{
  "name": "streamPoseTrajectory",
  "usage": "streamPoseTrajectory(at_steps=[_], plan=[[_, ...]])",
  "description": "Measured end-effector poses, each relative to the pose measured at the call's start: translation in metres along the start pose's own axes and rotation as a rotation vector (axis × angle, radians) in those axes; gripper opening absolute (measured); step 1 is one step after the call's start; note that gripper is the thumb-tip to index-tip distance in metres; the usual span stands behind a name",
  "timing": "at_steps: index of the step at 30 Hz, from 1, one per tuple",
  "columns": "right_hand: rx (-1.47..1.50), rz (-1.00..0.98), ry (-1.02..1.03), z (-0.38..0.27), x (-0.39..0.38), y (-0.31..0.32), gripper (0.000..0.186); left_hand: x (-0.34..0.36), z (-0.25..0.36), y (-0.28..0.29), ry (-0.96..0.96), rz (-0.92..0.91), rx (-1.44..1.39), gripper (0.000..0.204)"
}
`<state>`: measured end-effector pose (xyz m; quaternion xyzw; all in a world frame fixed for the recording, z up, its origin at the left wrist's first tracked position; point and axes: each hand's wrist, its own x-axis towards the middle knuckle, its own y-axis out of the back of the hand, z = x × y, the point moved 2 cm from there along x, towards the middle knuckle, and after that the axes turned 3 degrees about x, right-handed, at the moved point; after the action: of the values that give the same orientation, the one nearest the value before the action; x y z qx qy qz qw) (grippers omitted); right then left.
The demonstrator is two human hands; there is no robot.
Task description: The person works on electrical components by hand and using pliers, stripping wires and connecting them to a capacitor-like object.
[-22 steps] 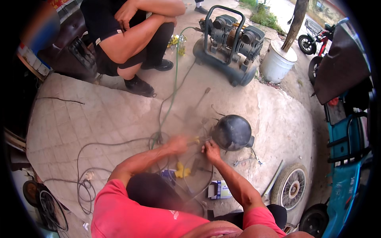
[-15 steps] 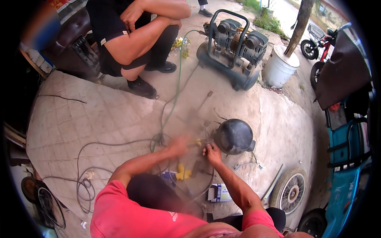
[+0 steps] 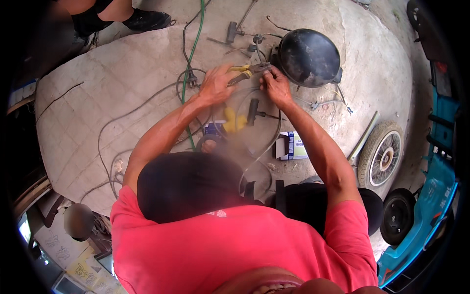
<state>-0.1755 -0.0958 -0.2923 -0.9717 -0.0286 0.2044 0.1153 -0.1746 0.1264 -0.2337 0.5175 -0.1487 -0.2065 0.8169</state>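
Observation:
My left hand [image 3: 214,85] grips yellow-handled pliers [image 3: 243,73] over the concrete ground. The pliers' jaws meet a small dark part on a cable [image 3: 265,67], which my right hand [image 3: 277,87] pinches with its fingertips. Both hands work just left of a round black housing [image 3: 308,56] lying on the ground. Below the hands lie a yellow object [image 3: 234,120] and a black-handled screwdriver [image 3: 253,110]. Grey cables [image 3: 122,117] loop around this spot.
A green hose [image 3: 193,44] runs up the ground. A small box [image 3: 292,145], a metal bar [image 3: 363,138], a spoked wheel [image 3: 384,156] and a black tyre [image 3: 399,215] lie right. A blue vehicle [image 3: 435,196] borders the right edge. Another person's shoe [image 3: 147,19] is top left.
The view has dropped closer to the ground, so the compressor and white bucket have left it. My hands stay beside the black housing, and the pliers now show clearly in my left hand.

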Motion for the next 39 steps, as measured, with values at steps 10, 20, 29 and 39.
streamPoseTrajectory(at_steps=[10,20,29,39], plan=[[-0.298,0.065,0.189,0.003,0.001,0.006,0.042,-0.02,-0.019,0.013,0.065,-0.026,-0.114,0.045],[-0.285,0.048,0.137,0.004,-0.001,0.007,0.041,-0.009,-0.015,0.014,0.113,-0.121,-0.188,0.031],[-0.215,0.032,0.244,0.024,0.009,0.008,0.042,-0.004,-0.021,0.014,0.019,-0.193,-0.234,0.023],[-0.161,0.011,0.201,0.02,0.017,0.004,0.047,0.0,-0.022,0.022,0.039,-0.263,-0.245,0.024]])
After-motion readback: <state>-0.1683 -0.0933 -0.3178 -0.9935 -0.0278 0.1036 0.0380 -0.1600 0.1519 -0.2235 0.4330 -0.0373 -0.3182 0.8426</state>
